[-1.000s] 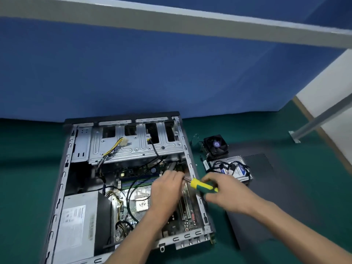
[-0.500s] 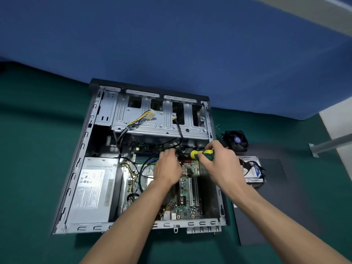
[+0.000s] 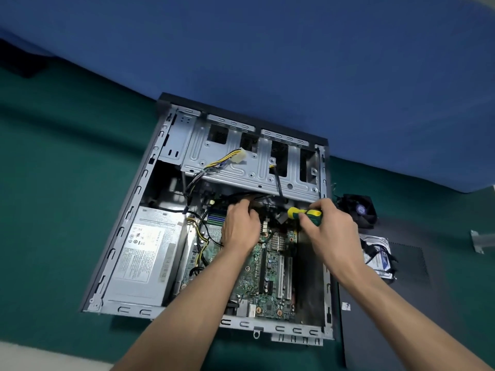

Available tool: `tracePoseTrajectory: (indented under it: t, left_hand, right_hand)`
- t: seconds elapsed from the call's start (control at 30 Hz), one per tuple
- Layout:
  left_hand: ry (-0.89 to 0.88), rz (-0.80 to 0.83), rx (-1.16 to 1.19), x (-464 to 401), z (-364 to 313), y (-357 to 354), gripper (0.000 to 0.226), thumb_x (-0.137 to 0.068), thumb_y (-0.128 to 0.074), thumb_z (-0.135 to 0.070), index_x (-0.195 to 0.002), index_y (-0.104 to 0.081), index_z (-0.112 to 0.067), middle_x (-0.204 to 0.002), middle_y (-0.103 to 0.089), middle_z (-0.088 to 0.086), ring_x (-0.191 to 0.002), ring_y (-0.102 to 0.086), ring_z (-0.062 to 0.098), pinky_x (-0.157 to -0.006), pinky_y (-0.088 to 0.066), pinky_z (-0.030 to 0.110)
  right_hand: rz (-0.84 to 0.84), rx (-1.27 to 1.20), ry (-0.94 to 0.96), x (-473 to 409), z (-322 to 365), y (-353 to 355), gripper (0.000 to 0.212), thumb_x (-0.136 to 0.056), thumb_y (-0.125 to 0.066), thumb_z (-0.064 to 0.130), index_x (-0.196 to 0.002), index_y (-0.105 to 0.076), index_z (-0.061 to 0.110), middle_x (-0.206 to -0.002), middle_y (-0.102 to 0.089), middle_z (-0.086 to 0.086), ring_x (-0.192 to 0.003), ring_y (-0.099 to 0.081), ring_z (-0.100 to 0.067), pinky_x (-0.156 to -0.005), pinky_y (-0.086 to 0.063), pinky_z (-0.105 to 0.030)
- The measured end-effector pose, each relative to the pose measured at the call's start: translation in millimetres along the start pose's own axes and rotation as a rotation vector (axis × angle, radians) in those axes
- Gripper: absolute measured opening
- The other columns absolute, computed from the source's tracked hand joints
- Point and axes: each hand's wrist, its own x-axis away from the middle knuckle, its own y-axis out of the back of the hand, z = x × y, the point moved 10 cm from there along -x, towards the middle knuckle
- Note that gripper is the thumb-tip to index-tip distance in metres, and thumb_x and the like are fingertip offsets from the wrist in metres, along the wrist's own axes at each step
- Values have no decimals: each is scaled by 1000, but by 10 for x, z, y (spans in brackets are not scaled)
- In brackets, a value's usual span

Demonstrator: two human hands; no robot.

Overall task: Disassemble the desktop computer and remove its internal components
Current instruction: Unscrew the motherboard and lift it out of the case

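Working at the far end of the green circuit board [image 3: 270, 266], the person has both hands inside the open computer case [image 3: 126, 236], which lies flat on the green desk [image 3: 53, 183]. The right hand [image 3: 329, 236] has its grip curled round the yellow-and-green handle of a screwdriver [image 3: 305, 214], whose tip points left toward the spot just beside the left hand [image 3: 241, 228]. The left hand's fingers reach down among the black cables [image 3: 278, 183] under the metal drive cage [image 3: 249, 167]; whether they pinch anything cannot be told, since the fingertips are hidden.

The step looks like loosening a screw or freeing a connector at the board's far edge. To do it well, seat the tip squarely before turning, keep the shaft in line with the screw, and let the left hand hold the cables aside so the blade does not slip onto the board. A loose screw should be caught, not dropped among the parts.

The grey power supply [image 3: 144, 253] sits untouched at the left of the case. A small fan [image 3: 359, 210] and a hard drive [image 3: 377, 255] lie outside on the right, beside a dark side panel [image 3: 401, 303].
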Motion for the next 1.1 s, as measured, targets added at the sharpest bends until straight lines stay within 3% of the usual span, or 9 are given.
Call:
tracePoseTrajectory:
  t: [0.1, 0.27, 0.47, 0.6, 0.77, 0.87, 1.1]
  left_hand:
    - [18, 24, -9, 5, 15, -11, 32, -93, -46, -11, -125, -50, -12, -112, -52, 7, -84, -52, 18, -75, -45, 32]
    - [16, 37, -10, 22, 15, -13, 46, -90, -48, -6, -135, -42, -13, -117, -49, 8, -85, -50, 17, -75, -43, 31]
    - [12, 47, -23, 43, -8, -12, 45, -89, -48, -5, -132, -44, -15, -109, -48, 6, -85, -55, 22, -78, -50, 38]
    - [2, 40, -21, 49, -16, 1, 47, -88, -48, -3, -133, -44, -15, -103, -43, 2, -82, -54, 21, -75, -49, 36]
    - [36, 43, -15, 39, 21, -5, 50, -88, -47, -4, -135, -42, -17, -118, -48, 8, -87, -55, 21, -79, -49, 36]
    - [41, 39, -2, 37, 27, -6, 50, -88, -48, -5, -136, -41, -17, -120, -48, 9, -87, -55, 21, -79, -49, 35]
    - [49, 17, 38, 20, 36, -6, 47, -91, -46, -9, -137, -41, -17, -122, -47, 8, -88, -53, 19, -80, -46, 32]
  right_hand:
    - [3, 1, 2, -30, 21, -28, 22, -90, -58, 38, -96, -52, 19, -68, -56, 4, -62, -53, -20, -56, -33, -30]
    - [9, 13, 8, -73, 25, -47, 22, -91, -57, 37, -97, -52, 16, -70, -59, 0, -61, -55, -21, -55, -34, -30]
    - [10, 1, 0, -96, 13, -82, 22, -91, -58, 37, -96, -52, 16, -70, -59, 1, -61, -55, -20, -54, -34, -30]
    - [8, 15, -10, -101, 10, -93, 24, -91, -57, 39, -98, -53, 16, -66, -57, 3, -58, -53, -17, -51, -32, -31]
    - [-1, 45, -16, -135, 31, -53, 27, -91, -57, 39, -99, -53, 13, -59, -51, 6, -52, -47, -12, -45, -27, -25]
    - [20, 49, -36, -144, 13, -48, 29, -91, -57, 39, -101, -54, 12, -59, -51, 5, -55, -51, -19, -51, -31, -31]
    - [61, 68, -39, -167, 72, -48, 31, -91, -55, 41, -102, -52, 12, -62, -54, 0, -61, -55, -26, -54, -36, -32]
